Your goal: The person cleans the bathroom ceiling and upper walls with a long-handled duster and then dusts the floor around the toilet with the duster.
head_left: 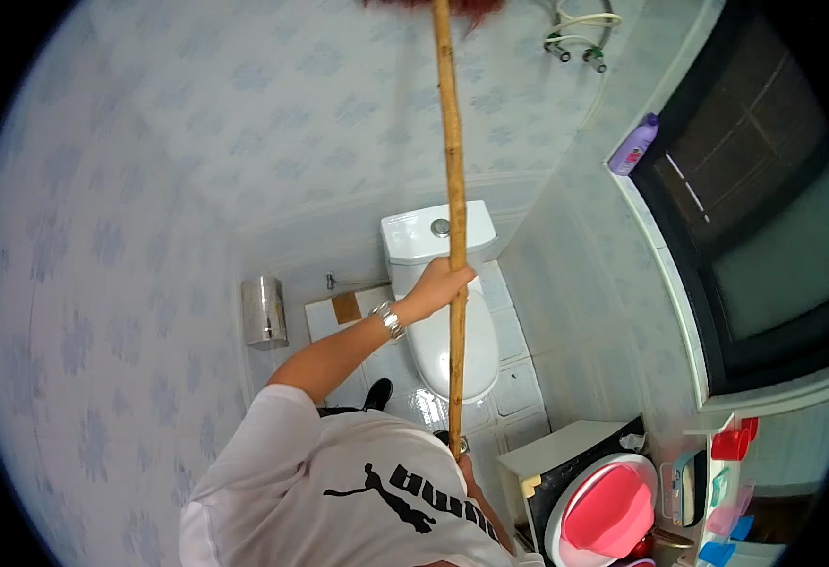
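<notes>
A long, knotty wooden pole [452, 161] stands nearly upright in front of me; its red, bristly broom head [433, 4] is cut off by the top edge, against the patterned wall. My left hand [441, 286], with a metal watch on the wrist, is wrapped around the middle of the pole. Lower down, close to my body, my right hand [465, 466] is closed on the pole's bottom end, and its fingers are partly hidden. Behind the pole is a white toilet [426, 350] with its lid down.
A metal paper holder [264, 312] is on the left wall. Hoses with valves [575, 42] hang at upper right. A purple bottle [634, 146] stands on the window sill. Pink basins [611, 510] sit at lower right, beside shelves with red cups [730, 445].
</notes>
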Available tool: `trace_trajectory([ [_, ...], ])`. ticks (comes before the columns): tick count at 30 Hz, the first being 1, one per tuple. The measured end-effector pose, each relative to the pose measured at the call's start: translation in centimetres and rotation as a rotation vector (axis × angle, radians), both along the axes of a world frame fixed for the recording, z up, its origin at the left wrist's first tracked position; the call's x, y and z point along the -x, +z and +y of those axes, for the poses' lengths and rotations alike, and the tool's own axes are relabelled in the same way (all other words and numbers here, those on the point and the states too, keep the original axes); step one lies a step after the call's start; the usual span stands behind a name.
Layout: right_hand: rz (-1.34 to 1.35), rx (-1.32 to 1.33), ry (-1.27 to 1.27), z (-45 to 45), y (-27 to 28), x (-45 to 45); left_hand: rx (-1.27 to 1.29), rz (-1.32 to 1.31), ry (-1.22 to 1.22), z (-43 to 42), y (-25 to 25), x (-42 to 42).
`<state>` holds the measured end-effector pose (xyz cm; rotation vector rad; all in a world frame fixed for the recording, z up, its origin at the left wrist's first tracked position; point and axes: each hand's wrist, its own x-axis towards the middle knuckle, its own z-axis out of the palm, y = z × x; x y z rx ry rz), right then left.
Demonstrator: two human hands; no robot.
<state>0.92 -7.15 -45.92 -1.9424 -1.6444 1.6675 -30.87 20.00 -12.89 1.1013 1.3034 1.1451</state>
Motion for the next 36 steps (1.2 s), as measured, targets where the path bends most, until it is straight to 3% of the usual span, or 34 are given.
trace_trajectory([
  [5,0.103,-0.09,-0.016,-1.5,0.4,-1.6,0.019,-0.015,-0.029,-1.3,-0.8,-0.4],
  [6,0.024,0.02,0.066,-1.3,0.2,-2.1,0.015,0.002,-0.012,-1.6,-0.9,-0.6],
  [12,-0.119,-0.022,0.148,-2.8,0.5,-3.3,0.016,-0.105,0.0,-3.5,-1.5,-0.9],
  [14,-0.088,0.024,0.05,-2.4,1.9,-2.8,-0.009,-0.148,0.067,-3.4,-1.0,-0.4],
  [17,-0.057,-0.075,0.081,-1.4,1.7,-1.9,-0.029,-0.184,0.188,-3.8,0.4,-0.3],
  [21,-0.031,-0.009,0.06,-2.4,1.9,-2.4,0.031,-0.213,0.255,-4.4,0.0,-1.1],
  [26,-0.131,0.019,-0.005,-7.2,3.3,-4.1,0.106,-0.178,0.236,-6.6,-3.8,-3.1],
  [28,-0.058,-0.123,0.029,-10.2,2.8,-5.4,0.11,-0.19,0.224,-7.8,-6.2,-4.0],
  [36,-0.183,0.096,-0.18,-17.5,10.7,-6.8,0.495,-0.331,0.012,-11.5,-13.8,-7.9],
])
